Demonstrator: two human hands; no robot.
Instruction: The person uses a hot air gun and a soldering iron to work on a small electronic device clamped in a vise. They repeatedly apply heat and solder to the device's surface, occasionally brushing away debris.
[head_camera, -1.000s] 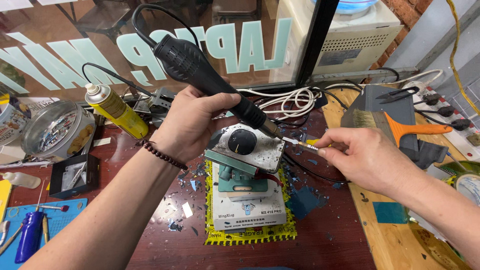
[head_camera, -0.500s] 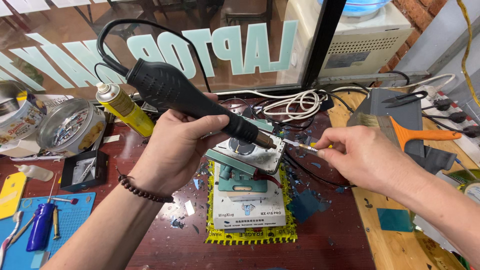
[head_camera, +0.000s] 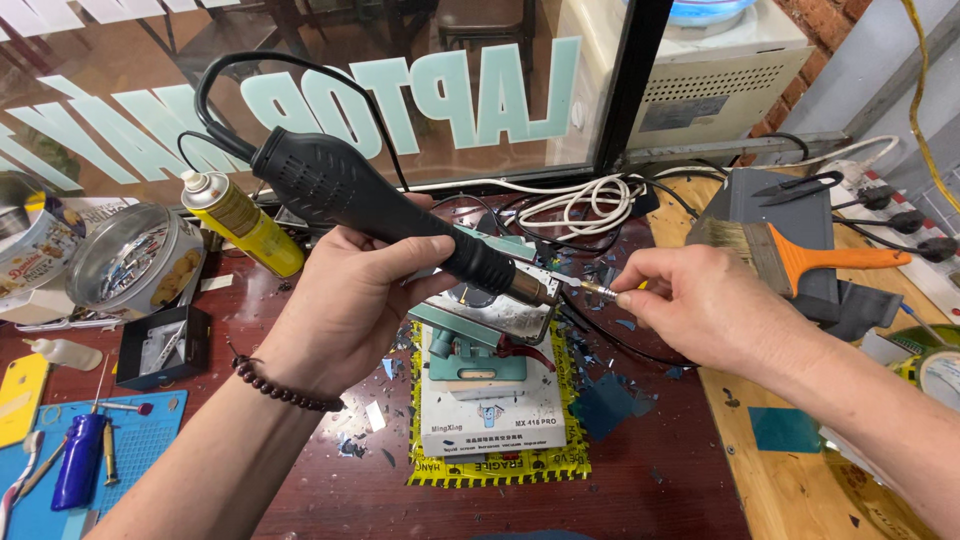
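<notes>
My left hand (head_camera: 345, 300) grips a black hot-air gun handle (head_camera: 380, 205) with a black cable looping off its rear end. Its metal nozzle end (head_camera: 535, 288) points right, above a teal and white repair jig (head_camera: 485, 365). My right hand (head_camera: 700, 300) pinches a small metal nozzle tip (head_camera: 598, 291) at the gun's mouth. The jig sits on a white box (head_camera: 490, 415) ringed with yellow tape, on the dark red desk (head_camera: 650, 460).
A yellow spray can (head_camera: 240, 220), a round tin (head_camera: 130, 260) and a small black tray (head_camera: 160, 345) lie left. A blue mat (head_camera: 140, 450) with a blue-handled screwdriver (head_camera: 78, 460) is at the lower left. An orange-handled brush (head_camera: 790, 255) and coiled white cables (head_camera: 580, 200) are behind and right.
The left hand has raised and tilted the hot-air gun so its nozzle points right. My right hand has stayed at the nozzle end, holding the small tip.
</notes>
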